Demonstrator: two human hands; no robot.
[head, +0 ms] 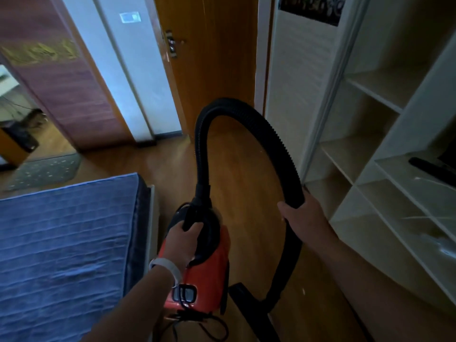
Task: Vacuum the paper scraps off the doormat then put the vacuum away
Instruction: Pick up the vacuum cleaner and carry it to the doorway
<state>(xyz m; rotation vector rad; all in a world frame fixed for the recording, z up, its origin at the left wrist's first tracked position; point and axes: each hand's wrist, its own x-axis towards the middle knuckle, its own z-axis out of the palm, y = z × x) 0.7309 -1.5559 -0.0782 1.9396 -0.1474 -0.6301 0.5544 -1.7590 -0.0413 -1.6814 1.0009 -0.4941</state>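
A red vacuum [209, 270] with a black top hangs above the wooden floor in the lower middle. My left hand [183, 239] is closed around its black carry handle. A black ribbed hose [237, 107] arches up from the vacuum's front and curves down to the right. My right hand [302, 218] grips that hose near its lower end. The black nozzle [249, 304] trails near the floor below. A grey doormat [47, 171] with pale specks on it lies at the far left, past the bed corner. The power cord [197, 322] dangles under the vacuum.
A bed with a blue quilted cover [66, 255] fills the lower left. White open shelves [385, 154] line the right side. A wooden door [209, 58] stands ahead, a purple sliding panel [61, 77] at the left. Bare wooden floor [246, 174] runs between bed and shelves.
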